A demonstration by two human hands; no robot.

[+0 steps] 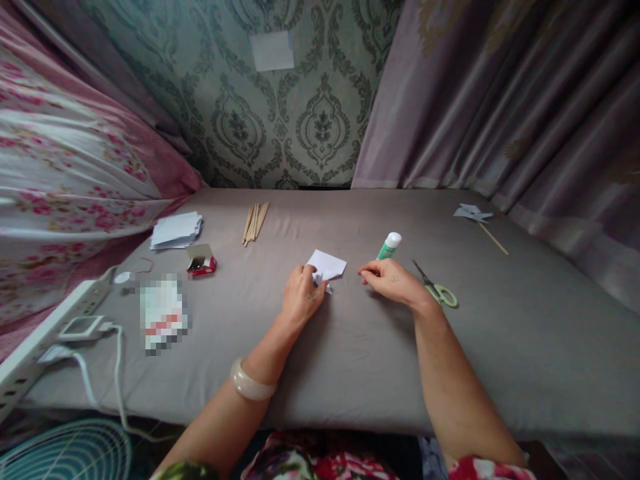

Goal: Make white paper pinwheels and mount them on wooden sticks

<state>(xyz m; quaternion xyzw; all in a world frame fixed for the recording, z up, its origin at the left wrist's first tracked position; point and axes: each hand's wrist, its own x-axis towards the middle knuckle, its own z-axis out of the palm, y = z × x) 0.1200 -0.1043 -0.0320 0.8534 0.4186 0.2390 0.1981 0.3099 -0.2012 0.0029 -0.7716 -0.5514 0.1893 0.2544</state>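
A piece of white paper (pixel 329 262), partly folded or cut, lies near the middle of the cloth-covered table. My left hand (pixel 303 293) is closed on its near left part, fingers and thumb hiding the gathered portion. To the right of the paper, apart from it, my right hand (pixel 393 279) has thumb and fingers pinched together; whatever they hold, if anything, is too small to make out. Just behind that hand is a green glue stick (pixel 389 247) with a white cap, its lower end hidden. Scissors (pixel 440 291) with light green handles lie beside my right wrist.
A paper pinwheel (pixel 473 213) on a stick rests at the far right. Leftward are several wooden sticks (pixel 255 223), a paper stack (pixel 176 231), an open small red box (pixel 202 261), and a blurred packet (pixel 164 313). A power strip (pixel 55 327) with cables runs along the left edge.
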